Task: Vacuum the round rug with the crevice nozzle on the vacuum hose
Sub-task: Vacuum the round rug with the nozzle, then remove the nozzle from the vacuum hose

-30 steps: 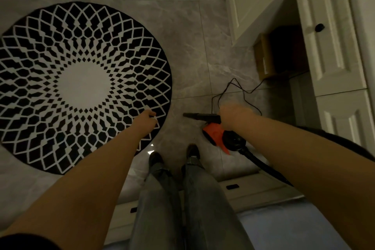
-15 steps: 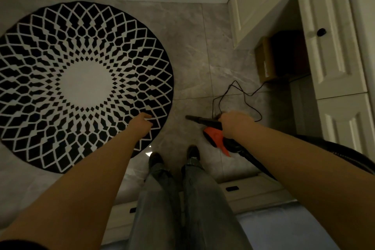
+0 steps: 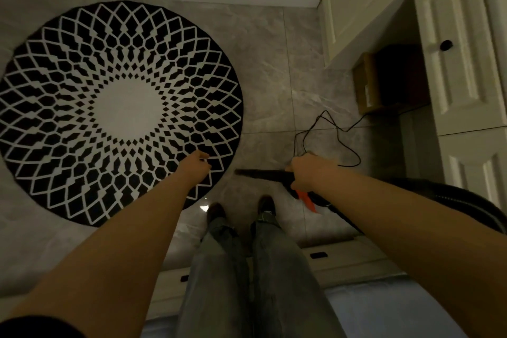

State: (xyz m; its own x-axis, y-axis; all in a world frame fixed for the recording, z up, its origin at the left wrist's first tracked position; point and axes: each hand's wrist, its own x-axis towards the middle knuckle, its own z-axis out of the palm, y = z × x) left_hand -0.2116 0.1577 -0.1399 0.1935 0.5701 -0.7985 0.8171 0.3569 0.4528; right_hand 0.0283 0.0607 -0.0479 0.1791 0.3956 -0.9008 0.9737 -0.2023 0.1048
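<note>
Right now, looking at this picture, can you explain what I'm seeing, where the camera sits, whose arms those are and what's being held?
There is no machine here: a person wears a wide-angle camera on the head, so you look down along their own arms and legs to the floor. The right hand has its grip round the black nozzle of a vacuum hose; the tip points left, over bare tile, just short of the rug. An orange part shows under that hand. The left hand reaches out over the rug's near edge, fingers loosely curled, seemingly holding nothing. The rug is round, black and white. A thin black cord loops on the tile towards the white cabinets at right.
</note>
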